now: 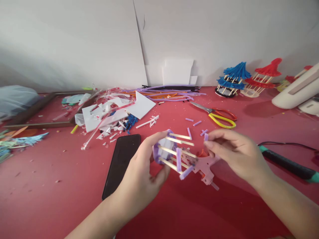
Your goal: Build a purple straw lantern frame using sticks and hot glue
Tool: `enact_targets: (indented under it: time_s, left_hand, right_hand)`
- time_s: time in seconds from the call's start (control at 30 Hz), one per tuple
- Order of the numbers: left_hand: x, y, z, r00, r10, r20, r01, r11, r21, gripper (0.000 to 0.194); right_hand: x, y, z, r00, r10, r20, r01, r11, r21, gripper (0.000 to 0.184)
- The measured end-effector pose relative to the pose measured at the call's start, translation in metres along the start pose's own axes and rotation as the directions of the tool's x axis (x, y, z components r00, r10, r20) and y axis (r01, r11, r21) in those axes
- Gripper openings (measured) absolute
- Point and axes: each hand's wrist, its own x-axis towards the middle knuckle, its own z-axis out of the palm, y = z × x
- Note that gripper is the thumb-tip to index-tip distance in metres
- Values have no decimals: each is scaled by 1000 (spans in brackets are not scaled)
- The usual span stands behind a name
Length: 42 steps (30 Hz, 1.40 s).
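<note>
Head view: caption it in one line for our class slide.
Left hand holding a purple-based stick frame, right hand pinching a purple piece, over a red table with scissors and phone.

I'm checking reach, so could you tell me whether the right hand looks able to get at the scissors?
Probably yes: the scissors lie just beyond the right hand, uncovered, though its grip holds a short purple piece.

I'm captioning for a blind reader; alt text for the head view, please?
The left hand holds a purple-rimmed frame of wooden sticks while the right hand pinches a short purple strip. On the red table lie a glue gun, scissors, a black phone and paper scraps.
</note>
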Motion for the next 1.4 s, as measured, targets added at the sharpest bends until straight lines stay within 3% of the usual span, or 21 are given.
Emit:
enact_targets:
  time_s: [0.07, 0.17, 0.33, 0.43, 0.8, 1.4]
  left_hand:
    - [-2, -2, 0, 999, 38, 16, -39, 993, 115, 70]
    - [-3, -5, 1, 998, 52, 34, -57, 989, 136, 69]
    - [-3, -3, 1, 998, 48, 33, -51, 993, 103, 70]
    - [-2, -1, 0, 998, 52, 23, -55, 991, 124, 70]
    - [-4, -2, 0, 999, 38, 28, -41, 991, 124, 71]
    - [-4, -2, 1, 998, 47, 45, -51, 994, 95, 70]
  right_hand:
    - [-6, -2, 4, 988, 125, 92, -140, 971, 194, 16]
    - [-10, 2, 7, 965, 169, 201, -234, 900, 367, 14]
    - [-13, 2, 12, 918, 200, 343, -351, 813, 464, 16]
    - [-16, -2, 14, 899, 240, 366, -397, 799, 452, 19]
    - [-18, -8, 15, 906, 215, 366, -357, 850, 386, 23]
    - [-17, -6, 15, 901, 239, 363, -377, 845, 379, 25]
